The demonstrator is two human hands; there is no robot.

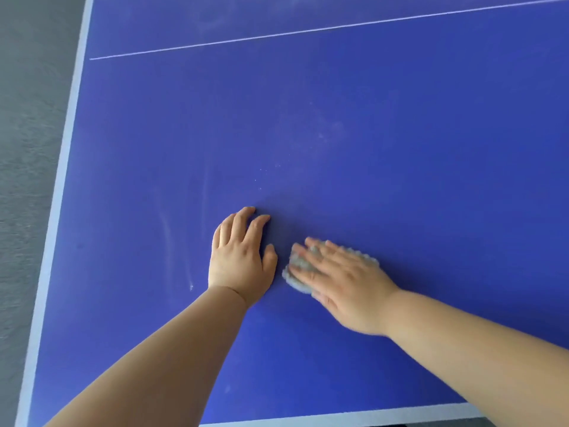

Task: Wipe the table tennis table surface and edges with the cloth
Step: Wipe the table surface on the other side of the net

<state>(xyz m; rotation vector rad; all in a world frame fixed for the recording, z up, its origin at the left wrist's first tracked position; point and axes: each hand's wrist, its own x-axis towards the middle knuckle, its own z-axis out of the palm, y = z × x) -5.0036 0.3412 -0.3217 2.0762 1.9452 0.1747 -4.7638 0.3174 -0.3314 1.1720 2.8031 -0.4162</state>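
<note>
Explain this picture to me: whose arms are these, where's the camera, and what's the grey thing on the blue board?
No machine here: a person wears one camera on the head, looking down at their own bare hands. The blue board is a table tennis table, with a white line across it and a pale edge band; grey floor lies beyond. The left hand rests flat on the table, holding nothing. The right hand, slightly blurred, presses a small grey cloth under straight fingers. Faint dusty smears show ahead.
</note>
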